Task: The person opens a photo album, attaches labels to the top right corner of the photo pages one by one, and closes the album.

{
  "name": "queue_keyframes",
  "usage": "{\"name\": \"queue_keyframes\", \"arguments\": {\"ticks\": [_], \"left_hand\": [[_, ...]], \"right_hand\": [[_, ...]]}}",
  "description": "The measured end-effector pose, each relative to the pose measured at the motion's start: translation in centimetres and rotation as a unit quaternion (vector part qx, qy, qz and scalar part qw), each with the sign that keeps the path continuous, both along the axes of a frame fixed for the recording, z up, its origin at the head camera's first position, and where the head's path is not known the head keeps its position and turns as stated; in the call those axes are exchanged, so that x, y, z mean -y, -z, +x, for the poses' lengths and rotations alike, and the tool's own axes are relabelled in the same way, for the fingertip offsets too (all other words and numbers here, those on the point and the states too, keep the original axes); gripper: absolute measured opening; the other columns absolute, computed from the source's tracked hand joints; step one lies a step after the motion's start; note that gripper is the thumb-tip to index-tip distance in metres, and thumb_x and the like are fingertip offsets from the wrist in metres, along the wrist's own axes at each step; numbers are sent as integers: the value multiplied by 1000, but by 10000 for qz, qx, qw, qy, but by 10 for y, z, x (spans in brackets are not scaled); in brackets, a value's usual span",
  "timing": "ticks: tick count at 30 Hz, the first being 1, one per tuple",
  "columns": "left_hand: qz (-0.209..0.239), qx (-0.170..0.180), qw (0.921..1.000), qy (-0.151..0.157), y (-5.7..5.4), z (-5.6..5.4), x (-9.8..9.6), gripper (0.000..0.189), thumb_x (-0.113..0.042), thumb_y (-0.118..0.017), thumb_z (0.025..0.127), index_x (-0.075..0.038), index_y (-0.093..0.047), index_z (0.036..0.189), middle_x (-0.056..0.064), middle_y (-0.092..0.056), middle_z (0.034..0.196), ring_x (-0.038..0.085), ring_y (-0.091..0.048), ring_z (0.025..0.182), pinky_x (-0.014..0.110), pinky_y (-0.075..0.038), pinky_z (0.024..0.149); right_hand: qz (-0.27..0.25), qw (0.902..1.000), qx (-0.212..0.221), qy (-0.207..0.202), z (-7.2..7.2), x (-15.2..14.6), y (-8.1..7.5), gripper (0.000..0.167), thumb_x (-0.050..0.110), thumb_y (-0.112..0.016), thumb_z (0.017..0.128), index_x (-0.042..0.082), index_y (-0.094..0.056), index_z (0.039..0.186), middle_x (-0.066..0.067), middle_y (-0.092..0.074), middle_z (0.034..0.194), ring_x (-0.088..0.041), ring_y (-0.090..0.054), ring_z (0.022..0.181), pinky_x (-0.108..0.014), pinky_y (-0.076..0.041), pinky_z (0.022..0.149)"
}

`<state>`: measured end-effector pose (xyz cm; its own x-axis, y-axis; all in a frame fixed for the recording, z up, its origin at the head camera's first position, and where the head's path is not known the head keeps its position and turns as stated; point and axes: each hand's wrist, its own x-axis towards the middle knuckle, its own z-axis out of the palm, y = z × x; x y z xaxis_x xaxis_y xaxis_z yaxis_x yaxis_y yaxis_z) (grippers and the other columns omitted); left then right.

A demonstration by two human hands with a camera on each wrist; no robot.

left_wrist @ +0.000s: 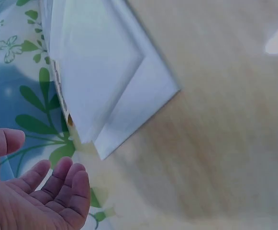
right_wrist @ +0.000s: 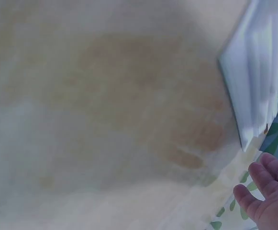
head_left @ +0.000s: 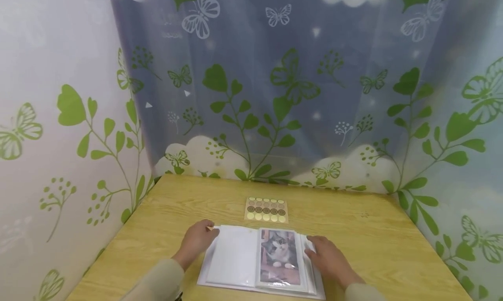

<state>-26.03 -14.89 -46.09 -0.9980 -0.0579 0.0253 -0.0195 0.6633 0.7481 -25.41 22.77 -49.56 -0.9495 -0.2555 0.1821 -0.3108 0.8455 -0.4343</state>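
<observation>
A photo album (head_left: pixel 232 257) lies spread on the table, its left-hand page blank and white. On the right-hand page a picture of a grey-and-white cat (head_left: pixel 280 255) sits behind a shiny clear sleeve. My left hand (head_left: pixel 196 240) is at the album's upper left corner; in the left wrist view its fingers are loosely bent, with nothing between them. By the right edge of the pages is my right hand (head_left: pixel 330 258), its fingers relaxed and apart in the right wrist view. Whether either hand touches the album is hard to tell.
Just beyond the album lies a small card (head_left: pixel 266 209) with rows of round yellow and brown stickers. The wooden table (head_left: pixel 365 231) is bordered by a patterned curtain (head_left: pixel 243 117) at the back and by printed cloth on both sides.
</observation>
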Motion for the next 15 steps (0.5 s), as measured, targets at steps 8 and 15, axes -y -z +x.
{"name": "queue_keyframes", "arguments": {"ticks": [8,15], "left_hand": [[-91,-11,9998,176,-13,-32,-15,44,-22,-56,98,8,-55,131,21,-65,115,35,-63,103,48,-54,82],[126,21,9997,225,-13,-50,-28,47,-23,-56,99,9,-51,134,26,-61,123,38,-61,109,52,-52,90]], "right_hand": [[4,9996,224,160,-27,-2,-11,44,22,-59,99,-4,-56,134,-31,-54,131,-50,-51,121,-62,-40,100],[-189,9991,320,224,-49,5,-21,42,21,-56,100,-7,-56,132,-32,-54,130,-51,-48,123,-62,-38,102]]}}
